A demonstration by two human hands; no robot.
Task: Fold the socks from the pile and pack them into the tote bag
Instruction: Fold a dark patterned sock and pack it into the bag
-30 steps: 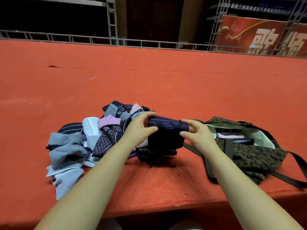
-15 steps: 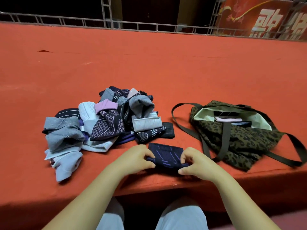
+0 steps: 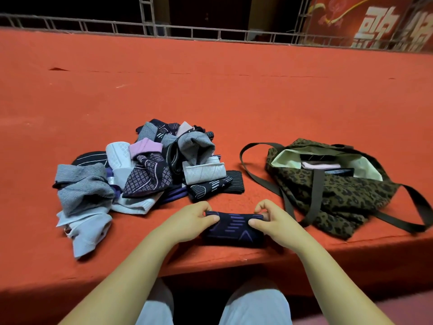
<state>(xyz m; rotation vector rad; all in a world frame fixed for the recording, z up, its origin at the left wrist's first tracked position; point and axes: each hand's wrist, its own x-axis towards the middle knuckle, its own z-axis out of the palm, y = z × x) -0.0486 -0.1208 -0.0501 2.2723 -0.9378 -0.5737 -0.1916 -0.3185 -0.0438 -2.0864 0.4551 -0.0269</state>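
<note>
A folded dark navy sock with purple stripes (image 3: 233,227) lies on the red surface near its front edge. My left hand (image 3: 191,220) pinches its left end and my right hand (image 3: 273,219) pinches its right end. Behind my left hand sits the sock pile (image 3: 140,177), a heap of grey, white, pink and dark patterned socks. To the right lies the leopard-print tote bag (image 3: 337,191), its mouth open toward me, with a pink and some dark folded socks (image 3: 319,164) inside against the pale lining.
The red carpeted surface (image 3: 234,90) stretches far back to a metal railing (image 3: 187,34). Its front edge (image 3: 257,261) runs just below my hands, with my knees under it. The bag's dark straps (image 3: 255,174) loop out on both sides of the bag.
The sock came down from mid-air above the pile to the surface near the front edge. Both hands came with it and now pinch its ends; the fold looks tighter.
</note>
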